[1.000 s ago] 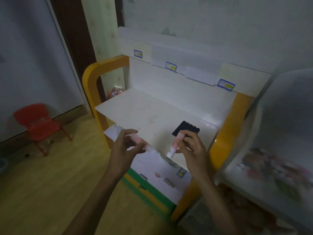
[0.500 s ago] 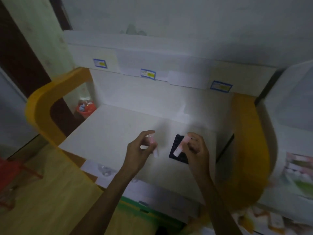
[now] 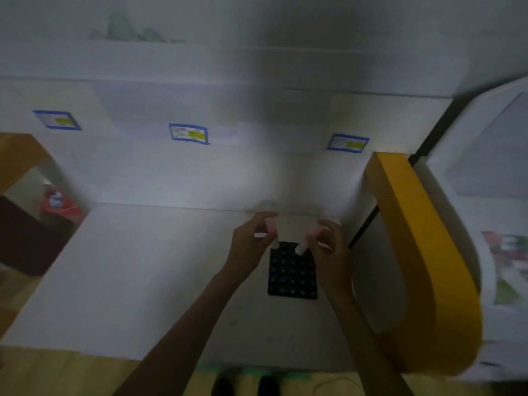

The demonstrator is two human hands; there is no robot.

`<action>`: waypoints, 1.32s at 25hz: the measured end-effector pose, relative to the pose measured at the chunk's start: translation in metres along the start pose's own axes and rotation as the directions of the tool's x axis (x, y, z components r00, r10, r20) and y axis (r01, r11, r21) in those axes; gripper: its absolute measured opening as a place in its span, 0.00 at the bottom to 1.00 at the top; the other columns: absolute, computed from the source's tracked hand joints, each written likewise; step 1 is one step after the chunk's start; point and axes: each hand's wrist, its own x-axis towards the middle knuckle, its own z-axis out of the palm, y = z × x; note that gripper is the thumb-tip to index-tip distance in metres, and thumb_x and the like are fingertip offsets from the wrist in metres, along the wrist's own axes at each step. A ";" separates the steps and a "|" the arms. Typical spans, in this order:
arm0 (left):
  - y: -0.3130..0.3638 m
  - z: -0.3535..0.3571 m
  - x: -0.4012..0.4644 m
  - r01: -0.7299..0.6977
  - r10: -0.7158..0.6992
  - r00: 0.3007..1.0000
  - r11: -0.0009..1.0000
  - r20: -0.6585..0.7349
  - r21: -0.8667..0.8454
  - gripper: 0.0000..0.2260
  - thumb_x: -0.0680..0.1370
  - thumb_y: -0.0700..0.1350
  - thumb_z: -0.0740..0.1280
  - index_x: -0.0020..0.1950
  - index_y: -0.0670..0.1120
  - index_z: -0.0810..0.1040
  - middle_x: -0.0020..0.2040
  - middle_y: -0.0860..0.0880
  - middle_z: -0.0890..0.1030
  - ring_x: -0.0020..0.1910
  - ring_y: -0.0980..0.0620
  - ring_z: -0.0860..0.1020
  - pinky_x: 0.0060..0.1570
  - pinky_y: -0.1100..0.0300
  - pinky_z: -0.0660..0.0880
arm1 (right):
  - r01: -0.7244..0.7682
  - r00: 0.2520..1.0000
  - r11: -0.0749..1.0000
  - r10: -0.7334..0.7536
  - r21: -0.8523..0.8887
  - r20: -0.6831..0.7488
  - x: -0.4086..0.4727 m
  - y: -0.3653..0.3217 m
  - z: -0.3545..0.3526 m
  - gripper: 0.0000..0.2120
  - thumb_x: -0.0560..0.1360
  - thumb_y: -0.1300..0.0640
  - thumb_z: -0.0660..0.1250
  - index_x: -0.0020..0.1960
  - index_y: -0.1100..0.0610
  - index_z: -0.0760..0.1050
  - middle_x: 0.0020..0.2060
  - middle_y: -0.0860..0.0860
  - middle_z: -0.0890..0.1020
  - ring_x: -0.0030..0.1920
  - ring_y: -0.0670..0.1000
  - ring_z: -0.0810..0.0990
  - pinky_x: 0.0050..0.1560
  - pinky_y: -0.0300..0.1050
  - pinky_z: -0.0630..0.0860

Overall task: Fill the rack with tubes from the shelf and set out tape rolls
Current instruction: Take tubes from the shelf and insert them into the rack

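Dim light falls on a white shelf surface (image 3: 137, 267) framed by curved yellow side panels (image 3: 420, 252), with three blue-bordered labels (image 3: 188, 133) stuck along the white board behind it. On the right part of this surface lies a flat black rectangular rack (image 3: 292, 277) with rows of small round holes; none of the holes in view holds a tube. Above the rack's far edge the person's left hand (image 3: 248, 247) pinches a small pinkish plastic tube with a pale end (image 3: 271, 232) between thumb and fingertips, the tube pointing down toward the rack's top left corner. The right hand (image 3: 331, 250) grips a second pinkish tube with a white cap (image 3: 307, 241), tilted so that its capped end hangs over the rack's top right holes. Whether either tube touches the rack cannot be told through the blur. A red bin (image 3: 61, 205) sits beyond the left panel.
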 end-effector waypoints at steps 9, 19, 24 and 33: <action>-0.025 0.002 0.018 -0.022 0.033 0.989 0.997 0.141 -0.075 0.15 0.76 0.36 0.70 0.62 0.46 0.79 0.51 0.53 0.80 0.47 0.71 0.76 0.46 0.76 0.72 | 0.024 0.994 0.999 -0.028 -0.031 -0.108 0.006 0.003 0.005 0.16 0.75 0.60 0.70 0.60 0.49 0.73 0.53 0.48 0.81 0.52 0.38 0.79 0.52 0.40 0.77; -0.033 0.009 0.002 -0.124 0.150 0.969 0.982 0.196 -0.140 0.16 0.78 0.36 0.67 0.65 0.48 0.75 0.59 0.54 0.77 0.54 0.68 0.76 0.54 0.71 0.73 | 0.065 0.996 0.997 -0.067 -0.047 -0.054 0.012 0.008 0.014 0.16 0.76 0.61 0.69 0.61 0.51 0.73 0.54 0.45 0.79 0.53 0.40 0.79 0.51 0.34 0.77; -0.035 0.017 -0.004 -0.126 0.147 0.979 0.981 0.141 -0.147 0.14 0.79 0.40 0.65 0.64 0.47 0.77 0.60 0.51 0.79 0.53 0.58 0.79 0.54 0.62 0.78 | 0.118 0.993 0.982 -0.114 -0.148 0.032 0.013 0.016 0.022 0.15 0.76 0.59 0.68 0.62 0.52 0.73 0.54 0.46 0.79 0.53 0.44 0.80 0.54 0.37 0.78; -0.034 0.003 -0.006 -0.082 0.076 0.970 0.996 0.229 0.016 0.27 0.77 0.49 0.70 0.73 0.47 0.66 0.66 0.54 0.71 0.64 0.55 0.72 0.63 0.70 0.66 | 0.217 0.966 0.958 -0.184 -0.186 0.180 0.016 0.024 0.039 0.13 0.79 0.58 0.65 0.63 0.56 0.74 0.57 0.51 0.80 0.55 0.48 0.80 0.58 0.44 0.78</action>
